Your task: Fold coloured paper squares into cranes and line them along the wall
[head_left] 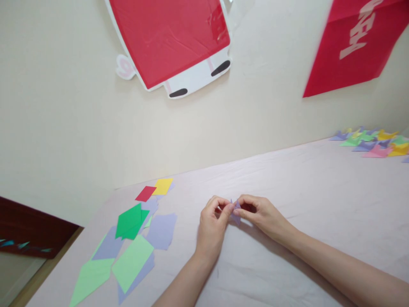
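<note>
Between my two hands is a small folded piece of purple paper (236,216), with thin pointed tips sticking up and one point hanging down. My left hand (214,221) pinches its left side between thumb and fingers. From the right, my right hand (259,213) pinches the other side the same way. Fingertips cover much of the paper, so its full folded shape is hidden. Both hands are just above the pale cloth surface (287,264).
Loose sheets lie at the left: light green paper (132,262), dark green paper (129,221), purple paper (161,230), red paper (145,194) and yellow paper (163,186). Several colourful folded paper pieces (377,149) stand at the far right by the wall (255,128). Red decorations (172,38) hang there.
</note>
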A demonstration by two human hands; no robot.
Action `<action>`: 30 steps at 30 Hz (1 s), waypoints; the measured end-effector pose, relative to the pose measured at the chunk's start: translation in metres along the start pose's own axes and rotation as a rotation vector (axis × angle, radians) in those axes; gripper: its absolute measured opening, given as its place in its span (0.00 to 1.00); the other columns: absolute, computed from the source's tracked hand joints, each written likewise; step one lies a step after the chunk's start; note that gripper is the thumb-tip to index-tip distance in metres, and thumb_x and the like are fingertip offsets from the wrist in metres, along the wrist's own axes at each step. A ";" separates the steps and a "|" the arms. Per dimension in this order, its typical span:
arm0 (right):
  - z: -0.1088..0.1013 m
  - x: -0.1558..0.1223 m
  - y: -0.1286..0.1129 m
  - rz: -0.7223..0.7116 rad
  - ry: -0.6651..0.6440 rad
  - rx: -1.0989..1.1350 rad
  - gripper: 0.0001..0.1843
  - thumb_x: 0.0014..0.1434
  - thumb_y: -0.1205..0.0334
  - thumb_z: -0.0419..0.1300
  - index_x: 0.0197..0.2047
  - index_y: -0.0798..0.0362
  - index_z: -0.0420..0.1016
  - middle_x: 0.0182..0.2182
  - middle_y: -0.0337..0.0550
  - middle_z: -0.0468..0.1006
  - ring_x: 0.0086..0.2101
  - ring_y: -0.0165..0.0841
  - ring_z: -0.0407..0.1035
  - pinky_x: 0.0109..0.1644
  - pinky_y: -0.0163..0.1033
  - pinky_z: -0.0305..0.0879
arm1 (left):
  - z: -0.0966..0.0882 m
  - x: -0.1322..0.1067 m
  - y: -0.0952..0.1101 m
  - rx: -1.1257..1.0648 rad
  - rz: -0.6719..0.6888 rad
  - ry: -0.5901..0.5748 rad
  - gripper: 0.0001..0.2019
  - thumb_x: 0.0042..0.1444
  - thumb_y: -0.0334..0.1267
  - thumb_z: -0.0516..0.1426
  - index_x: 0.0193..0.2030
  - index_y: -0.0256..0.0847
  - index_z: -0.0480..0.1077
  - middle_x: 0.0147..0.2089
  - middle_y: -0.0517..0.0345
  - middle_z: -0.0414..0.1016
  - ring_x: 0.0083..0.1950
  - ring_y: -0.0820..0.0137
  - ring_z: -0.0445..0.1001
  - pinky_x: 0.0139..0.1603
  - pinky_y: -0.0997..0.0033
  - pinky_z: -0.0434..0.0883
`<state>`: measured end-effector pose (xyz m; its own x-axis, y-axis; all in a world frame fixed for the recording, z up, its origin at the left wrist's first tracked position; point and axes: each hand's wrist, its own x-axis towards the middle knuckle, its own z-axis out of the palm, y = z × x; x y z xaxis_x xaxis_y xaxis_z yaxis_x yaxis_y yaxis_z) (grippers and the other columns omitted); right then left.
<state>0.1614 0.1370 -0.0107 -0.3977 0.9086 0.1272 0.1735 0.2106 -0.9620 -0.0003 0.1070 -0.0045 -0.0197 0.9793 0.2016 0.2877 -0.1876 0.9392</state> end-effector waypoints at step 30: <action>0.000 -0.001 -0.004 -0.047 -0.037 0.019 0.15 0.62 0.51 0.54 0.29 0.52 0.64 0.25 0.35 0.64 0.29 0.31 0.60 0.34 0.35 0.57 | 0.005 -0.007 0.006 -0.085 -0.064 -0.014 0.09 0.62 0.43 0.56 0.35 0.40 0.70 0.33 0.61 0.72 0.35 0.70 0.68 0.37 0.74 0.64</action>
<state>0.1612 0.1349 -0.0070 -0.4383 0.8838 0.1636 0.1372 0.2457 -0.9596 0.0064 0.0992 -0.0019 -0.0221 0.9903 0.1373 0.2036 -0.1300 0.9704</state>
